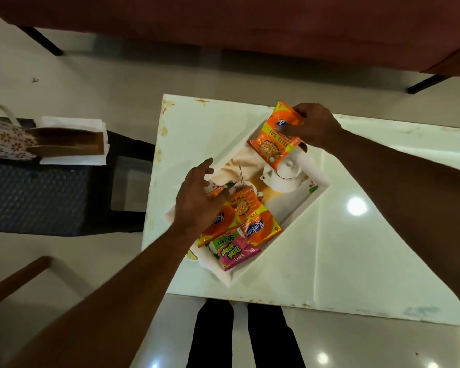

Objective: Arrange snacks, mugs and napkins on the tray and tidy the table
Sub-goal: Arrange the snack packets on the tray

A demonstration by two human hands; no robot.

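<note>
a home living room: sofa point(223, 22), low white table point(356, 248).

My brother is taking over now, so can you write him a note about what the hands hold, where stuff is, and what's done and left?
Right hand: holding an orange snack packet over the far end of the tray.
Left hand: open, resting on the orange packets in the tray.
Done: orange packets and a pink packet lie in the tray's near end.
Left: set down the held packet; bring the flowered mug and the napkins from the dark stand to the left of the table; tidy up.
</note>
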